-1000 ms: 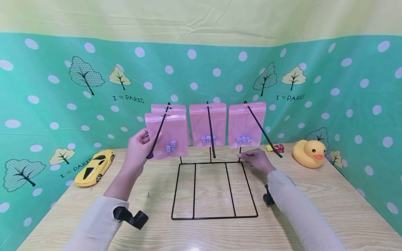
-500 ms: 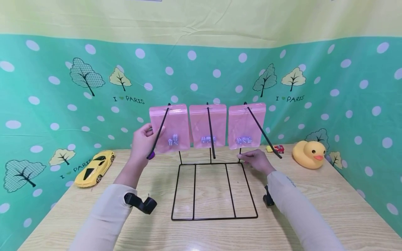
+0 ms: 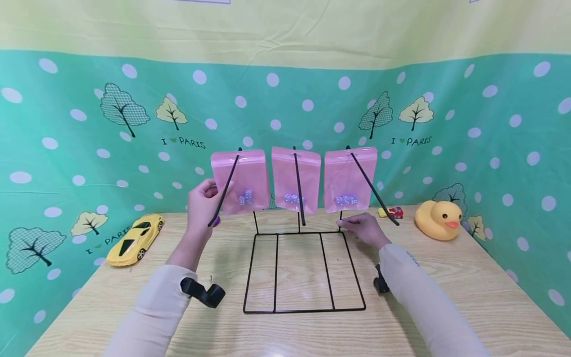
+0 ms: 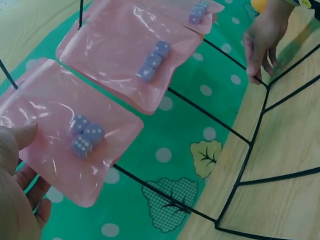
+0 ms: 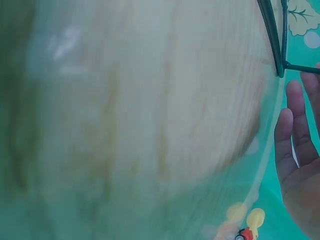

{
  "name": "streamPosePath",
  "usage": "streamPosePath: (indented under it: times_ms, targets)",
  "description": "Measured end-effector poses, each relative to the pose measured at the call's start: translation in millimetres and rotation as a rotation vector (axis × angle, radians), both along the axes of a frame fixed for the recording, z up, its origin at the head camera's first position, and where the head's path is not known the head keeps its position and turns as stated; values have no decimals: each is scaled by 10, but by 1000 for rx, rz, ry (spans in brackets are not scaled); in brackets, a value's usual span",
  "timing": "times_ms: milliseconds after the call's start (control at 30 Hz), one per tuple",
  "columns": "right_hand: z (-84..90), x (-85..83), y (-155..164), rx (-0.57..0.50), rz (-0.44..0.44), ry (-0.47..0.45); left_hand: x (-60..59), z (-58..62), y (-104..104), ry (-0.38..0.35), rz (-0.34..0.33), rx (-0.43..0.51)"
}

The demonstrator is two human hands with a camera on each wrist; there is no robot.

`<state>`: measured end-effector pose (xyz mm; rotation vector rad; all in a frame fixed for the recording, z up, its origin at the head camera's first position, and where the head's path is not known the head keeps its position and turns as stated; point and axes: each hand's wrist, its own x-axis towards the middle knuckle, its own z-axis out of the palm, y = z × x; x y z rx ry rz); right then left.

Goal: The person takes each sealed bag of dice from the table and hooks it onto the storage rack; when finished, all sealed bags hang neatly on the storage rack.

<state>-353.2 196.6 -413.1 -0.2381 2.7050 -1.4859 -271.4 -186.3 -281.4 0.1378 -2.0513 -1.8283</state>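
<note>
A black wire rack (image 3: 305, 311) stands on the wooden table (image 3: 446, 297), and three pink bags of dice hang at the back of its prongs. My left hand (image 3: 201, 201) pinches the left edge of the left pink bag (image 3: 243, 178). In the left wrist view my thumb (image 4: 20, 136) lies on the front of that bag (image 4: 75, 145) and my other fingers sit behind it. The middle bag (image 3: 295, 178) and the right bag (image 3: 350, 178) hang free. My right hand (image 3: 363, 227) rests with straight fingers (image 5: 295, 145) on the rack's back right base corner (image 5: 280, 50).
A yellow toy car (image 3: 134, 238) lies at the table's left. A yellow rubber duck (image 3: 439, 218) and a small red toy (image 3: 394, 211) sit at the back right. Long prongs (image 3: 374, 191) stick out toward me. Polka-dot cloth walls close in the table.
My left hand has slid the front bag back along the left prong until it hangs against the bag behind. The middle bag has tilted slightly. The right hand has stayed put.
</note>
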Motion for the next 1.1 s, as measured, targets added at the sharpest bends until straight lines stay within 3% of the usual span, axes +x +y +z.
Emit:
streamPosePath:
  times_ms: [333, 567, 900, 1100]
  targets:
    - [21, 26, 41, 46, 27, 42, 5, -127, 35, 59, 13, -172]
    - [72, 64, 134, 128, 56, 101, 40, -182, -7, 28, 4, -291]
    - [149, 80, 186, 268, 50, 185, 104, -240, -145, -32, -35, -368]
    - [231, 151, 202, 353, 0, 227, 129, -285, -218, -50, -32, -375]
